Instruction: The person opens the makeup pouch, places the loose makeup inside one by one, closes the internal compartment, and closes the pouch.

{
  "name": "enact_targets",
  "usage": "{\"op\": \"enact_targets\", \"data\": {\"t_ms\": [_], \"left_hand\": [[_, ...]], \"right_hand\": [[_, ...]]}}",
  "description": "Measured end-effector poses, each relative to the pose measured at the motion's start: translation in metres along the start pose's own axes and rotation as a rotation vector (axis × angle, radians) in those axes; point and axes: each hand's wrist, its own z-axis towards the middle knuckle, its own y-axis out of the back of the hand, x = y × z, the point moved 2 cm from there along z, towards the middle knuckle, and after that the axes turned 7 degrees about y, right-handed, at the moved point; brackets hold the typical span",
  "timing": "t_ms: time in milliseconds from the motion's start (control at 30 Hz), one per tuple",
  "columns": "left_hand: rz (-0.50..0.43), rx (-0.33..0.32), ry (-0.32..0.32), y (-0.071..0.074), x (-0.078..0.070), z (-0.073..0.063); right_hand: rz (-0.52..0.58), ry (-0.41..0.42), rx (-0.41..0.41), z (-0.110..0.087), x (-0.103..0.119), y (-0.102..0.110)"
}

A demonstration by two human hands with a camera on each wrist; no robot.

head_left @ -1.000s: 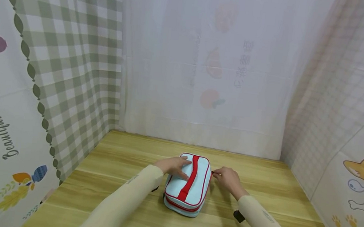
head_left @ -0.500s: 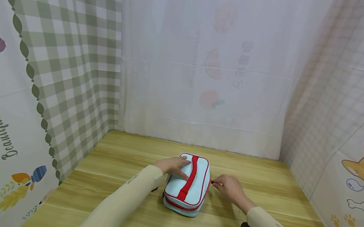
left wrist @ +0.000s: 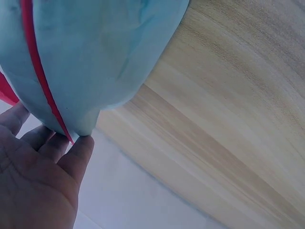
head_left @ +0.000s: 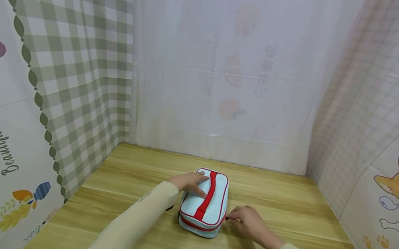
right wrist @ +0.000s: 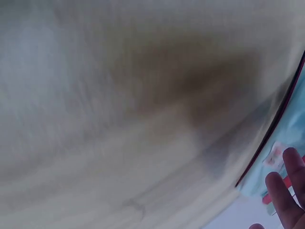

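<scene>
A pale blue zip-up bag (head_left: 220, 194) with red piping lies on the table, its red strap handle (head_left: 207, 201) running along the top. My left hand (head_left: 187, 182) rests on the bag's left upper part, fingers spread beside the handle. In the left wrist view, the fingertips (left wrist: 84, 143) press at the red-piped edge. At the bag's right side, toward the near corner, my right hand (head_left: 250, 225) pinches a small black zipper pull (head_left: 227, 218). The right wrist view shows only some of that hand's fingers (right wrist: 282, 193) in front of the bag; the pull is hidden there.
The wood-grain table (head_left: 145, 239) extends around the bag. A white curtain (head_left: 187, 99) hangs behind it, a green checked cloth (head_left: 100, 71) on the left and a patterned cloth (head_left: 361, 128) on the right.
My right hand has moved toward me along the bag's right side, the zipper pull travelling with it to the near corner. The left hand and the bag stay nearly in place.
</scene>
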Motion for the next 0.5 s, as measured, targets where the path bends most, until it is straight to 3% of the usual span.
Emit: {"op": "enact_targets", "data": {"t_ms": [333,500], "left_hand": [[-0.005,0.003,-0.007,0.000,0.000,0.002],[-0.007,0.002,-0.010,0.000,0.001,0.002]], "right_hand": [[-0.029,0.133,0.033,-0.011,0.014,-0.005],[-0.044,0.133,0.007,-0.012,0.016,-0.008]]}}
